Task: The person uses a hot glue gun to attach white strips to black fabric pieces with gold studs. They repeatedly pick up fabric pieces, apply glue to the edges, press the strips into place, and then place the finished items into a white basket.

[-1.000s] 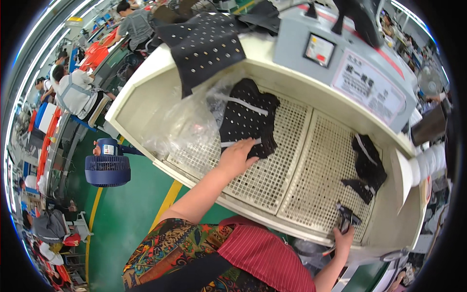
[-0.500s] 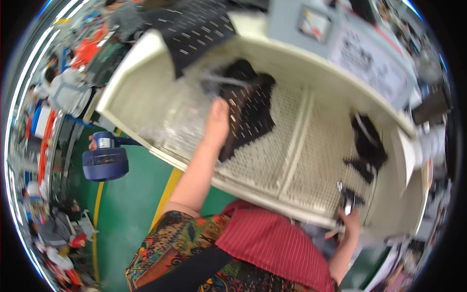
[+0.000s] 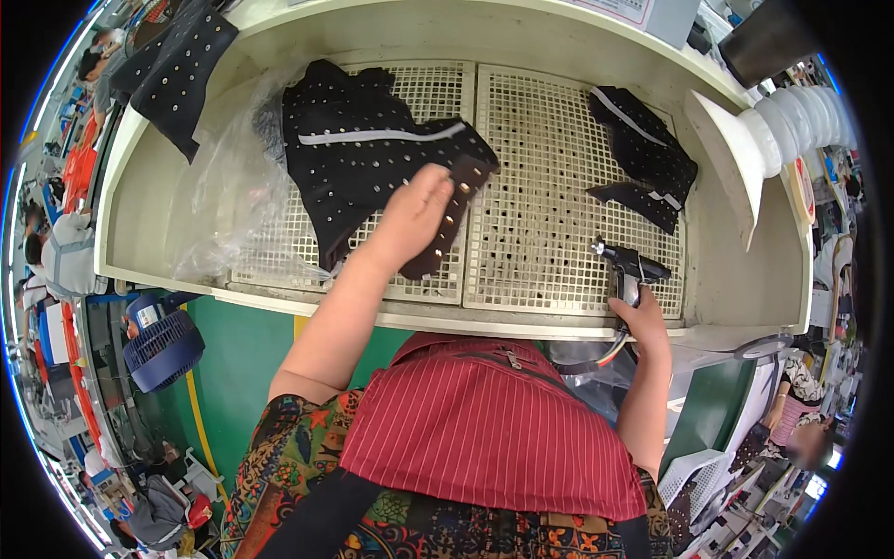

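Red pinstriped cloth of the person's apron [image 3: 494, 419] fills the near foreground, pressed against the cream front lip of the workbench [image 3: 279, 303]. Just past that lip the right hand [image 3: 641, 317] is wrapped shut around the grip of a black spray gun [image 3: 626, 265], whose nozzle points left over the perforated grid [image 3: 559, 186] but is aimed at bare mesh, well apart from any garment, so spraying looks not yet begun on the piece in hand. Further in, the left hand [image 3: 414, 214] lies flat with fingers together and stretched out, pressing down the black studded garment [image 3: 363, 149] where its brown studded band [image 3: 452, 219] crosses the seam between the two grid panels; the piece seems to be spread out and being smoothed, with treatment left to do. To the garment's left a crumpled clear plastic bag [image 3: 233, 196] crowds the corner, so there is little room on that side. The middle of the right panel is open mesh, the freest room for the gun. Beyond it a second black garment [image 3: 643, 158] lies near the white funnel and ribbed hose [image 3: 773, 130] at the right wall. Farthest, another studded piece [image 3: 182, 65] hangs over the raised back-left rim.
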The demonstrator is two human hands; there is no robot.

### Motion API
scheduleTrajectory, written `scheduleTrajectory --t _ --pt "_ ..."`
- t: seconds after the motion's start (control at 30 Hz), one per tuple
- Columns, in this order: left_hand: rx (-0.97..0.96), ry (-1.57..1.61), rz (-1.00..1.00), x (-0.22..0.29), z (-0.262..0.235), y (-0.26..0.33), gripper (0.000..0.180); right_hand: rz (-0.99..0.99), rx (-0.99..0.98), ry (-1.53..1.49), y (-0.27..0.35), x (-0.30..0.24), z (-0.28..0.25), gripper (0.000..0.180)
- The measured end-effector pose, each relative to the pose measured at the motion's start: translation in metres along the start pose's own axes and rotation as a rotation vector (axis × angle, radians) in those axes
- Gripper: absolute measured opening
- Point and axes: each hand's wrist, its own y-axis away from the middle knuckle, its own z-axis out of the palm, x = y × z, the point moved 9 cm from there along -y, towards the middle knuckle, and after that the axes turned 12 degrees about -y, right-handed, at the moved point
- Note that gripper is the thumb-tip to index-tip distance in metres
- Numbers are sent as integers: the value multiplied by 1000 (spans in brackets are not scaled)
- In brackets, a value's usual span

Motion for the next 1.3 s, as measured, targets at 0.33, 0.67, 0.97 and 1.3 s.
scheduleTrajectory --t 0.33,0.67,0.97,1.3 --pt "-696 -374 130 48 114 19 30 62 -38 -230 -9 15 1 55" --pt "-316 -969 49 -13 91 -122 28 51 -48 -284 -14 14 8 51" --pt "-185 -850 450 59 105 -131 20 67 -51 -287 -16 16 9 49" --pt "-305 -919 245 26 54 -122 53 182 -153 -765 4 3 20 35"
